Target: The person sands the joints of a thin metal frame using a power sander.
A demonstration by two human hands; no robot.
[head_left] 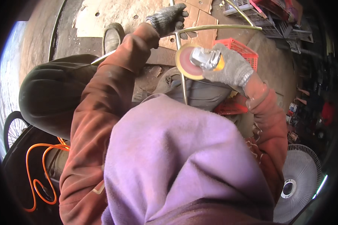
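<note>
My right hand (231, 65), in a grey knit glove, is wrapped round an angle grinder (205, 57) with a silver head and a yellow-orange body. Its reddish disc (184, 62), pale at the rim, overlaps the upright bar of a thin brass-coloured metal frame (221, 27). Whether the disc touches the bar I cannot tell. Above the disc, my left hand (167, 20), in a darker grey glove, closes round the frame near the joint of its bars. One bar runs down between my legs; another stretches right to a corner.
Flattened cardboard (112, 17) lies on the floor ahead. A red plastic crate (244, 52) stands beside my right hand, with grey crates (270, 26) farther back. A fan (298, 183) is at lower right. An orange cable (35, 144) loops at left, near a spoked wheel (15, 127).
</note>
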